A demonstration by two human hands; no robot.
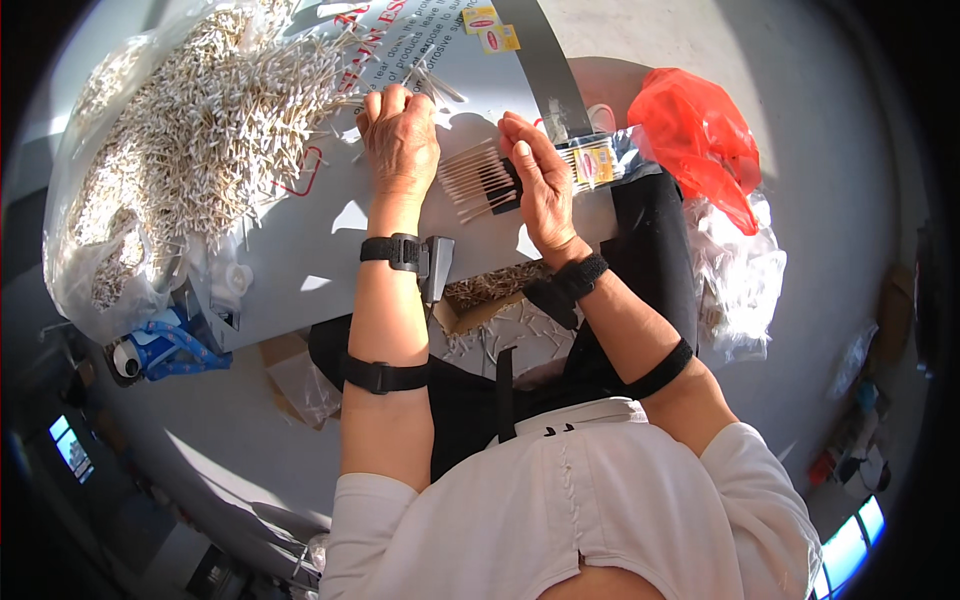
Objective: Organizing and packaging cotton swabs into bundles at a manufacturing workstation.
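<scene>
My left hand (402,140) is over the table, at the right edge of a big heap of loose cotton swabs (220,120). Its fingers curl downward and their tips are hidden, so what they hold cannot be made out. A few loose swabs (436,86) lie right beside its fingers. My right hand (542,180) has its fingers and thumb stretched out, with nothing visible in it. It stands on edge at the right end of a neat row of swabs (475,180) lying partly on a black piece. Just right of it is a clear packet of swabs (596,162) with a yellow label.
The heap spills from a clear plastic bag (60,220) on the printed sheet-covered table (300,285). Yellow labels (498,38) lie at the far edge. A red plastic bag (695,135) and clear bags (740,270) sit at right. Below the table edge is a cardboard box (460,318) with swabs.
</scene>
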